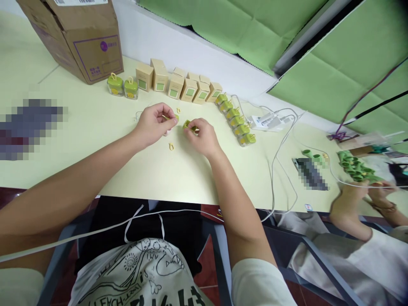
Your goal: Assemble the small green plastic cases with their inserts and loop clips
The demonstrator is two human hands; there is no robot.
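Observation:
My left hand (155, 123) rests on the pale table (95, 140) with its fingers pinched on a small yellow loop piece (171, 118). My right hand (202, 137) is just to its right, fingers curled round a small green cap (188, 125). The two hands are nearly touching. Another yellow loop (171, 147) lies loose on the table just below them, and one more (178, 111) lies just above.
A cardboard carton (79, 38) stands at the back left. Two finished green containers (123, 86) sit beside a row of small kraft boxes (178, 85). A line of green containers (236, 120) runs right. White cables (280, 144) cross the table. Another person's hands (366, 191) work among green parts at the right.

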